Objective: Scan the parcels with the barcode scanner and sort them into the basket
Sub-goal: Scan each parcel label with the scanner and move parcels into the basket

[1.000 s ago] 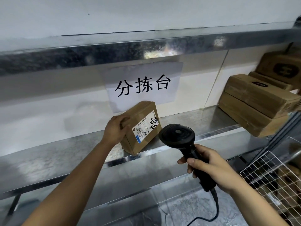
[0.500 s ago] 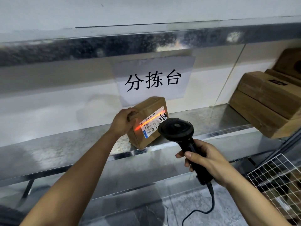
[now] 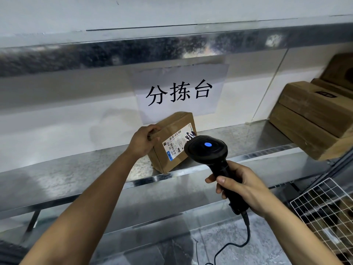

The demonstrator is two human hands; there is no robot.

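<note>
Right hand (image 3: 246,190): wrapped round the grip of the barcode scanner (image 3: 207,150); head faced the label, blue lamp lit.
Basket (image 3: 313,205): wire, low right; contents unclear.
Left hand (image 3: 142,142): gripped the upper left edge of the parcel (image 3: 175,121), which was tilted on the shelf (image 3: 76,169).
Progress: scan apparently registered; parcel not yet binned; stacked boxes (image 3: 309,119) at far right judged outstanding.

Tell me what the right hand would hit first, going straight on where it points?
Probably the labelled cardboard parcel gripped by the left hand on the metal shelf, with the barcode scanner touching first; depth is unclear.
</note>
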